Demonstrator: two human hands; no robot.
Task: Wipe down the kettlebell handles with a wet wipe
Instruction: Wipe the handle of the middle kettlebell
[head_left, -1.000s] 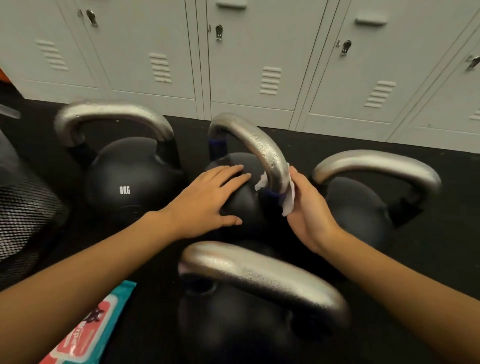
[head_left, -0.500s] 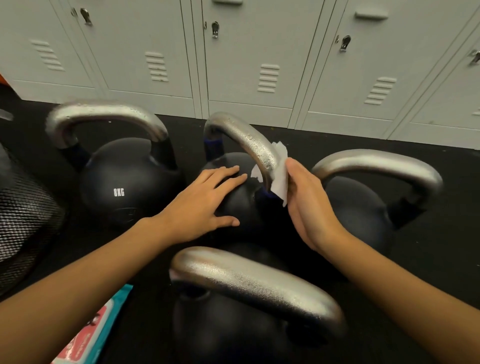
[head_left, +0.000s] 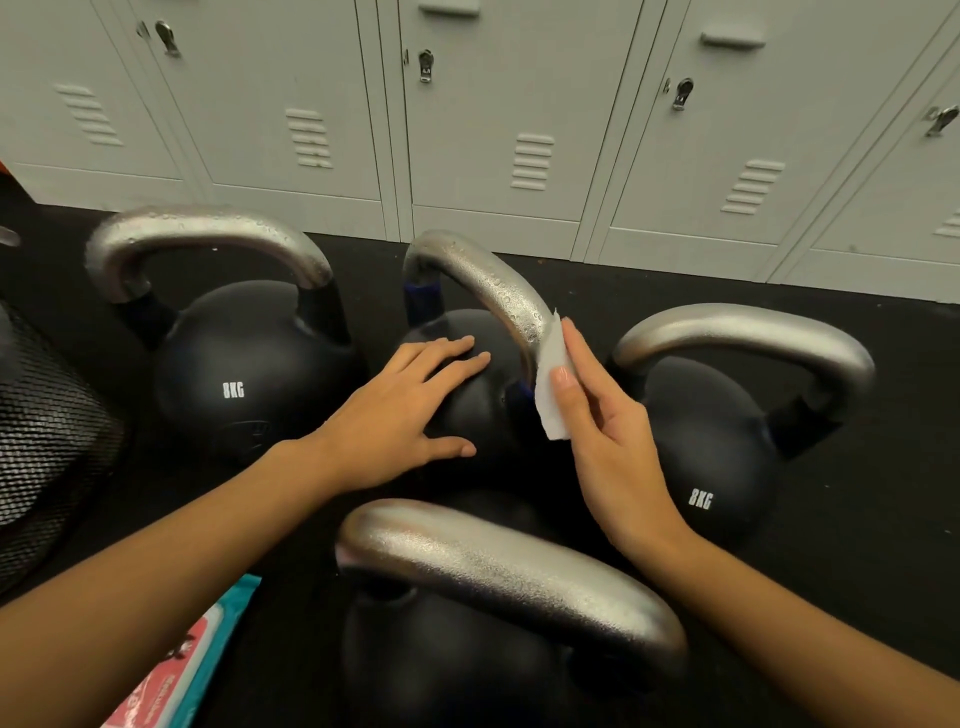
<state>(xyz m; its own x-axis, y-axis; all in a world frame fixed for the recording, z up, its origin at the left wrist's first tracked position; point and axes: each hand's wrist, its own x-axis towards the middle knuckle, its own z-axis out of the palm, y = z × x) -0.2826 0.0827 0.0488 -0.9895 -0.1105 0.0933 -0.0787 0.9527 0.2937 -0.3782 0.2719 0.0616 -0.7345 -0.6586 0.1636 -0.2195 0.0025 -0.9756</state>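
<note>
left hand flat, fingers spread, right hand pinching

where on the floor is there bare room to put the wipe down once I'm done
Bare black floor lies right of the right kettlebell, and a strip runs between the kettlebells and the lockers. The middle is crowded: four kettlebells sit close together, and the wipes packet and mesh basket take the left.

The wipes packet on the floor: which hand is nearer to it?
Left. The left hand rests on the middle kettlebell, above the wipes packet; the right hand holds the wipe farther right.
</note>
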